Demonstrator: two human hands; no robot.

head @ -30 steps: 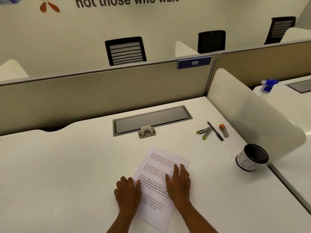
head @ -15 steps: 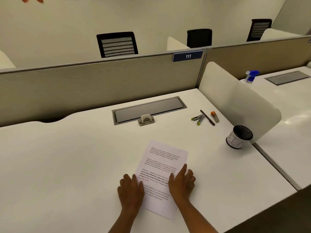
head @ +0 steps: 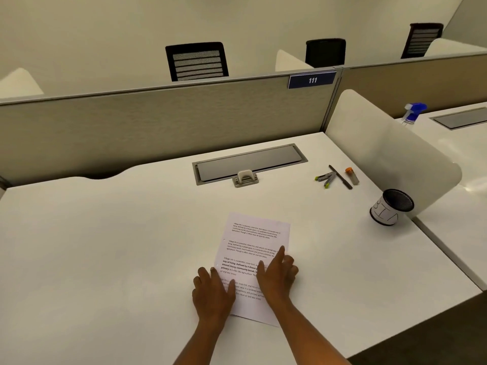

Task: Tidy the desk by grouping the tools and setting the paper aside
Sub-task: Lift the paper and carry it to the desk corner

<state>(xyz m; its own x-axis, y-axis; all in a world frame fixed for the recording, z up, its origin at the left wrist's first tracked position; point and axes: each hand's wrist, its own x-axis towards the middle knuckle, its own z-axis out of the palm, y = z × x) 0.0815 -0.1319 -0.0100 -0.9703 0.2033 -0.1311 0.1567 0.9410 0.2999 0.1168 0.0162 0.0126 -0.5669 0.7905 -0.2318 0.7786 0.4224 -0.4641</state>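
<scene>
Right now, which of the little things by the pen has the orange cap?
The small clear tube, rightmost in the group, nearest the white divider. The black pen beside it is plain, and the staplers have green tips.

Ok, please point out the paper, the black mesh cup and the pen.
paper (head: 257,234): head view, upper printed part of the sheet.
black mesh cup (head: 386,214): head view, white label on its side.
pen (head: 340,177): head view, middle of barrel.

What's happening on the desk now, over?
Left hand flat on the paper, right hand on it too. Tools grouped by the mesh cup. Nothing blocking.
</scene>
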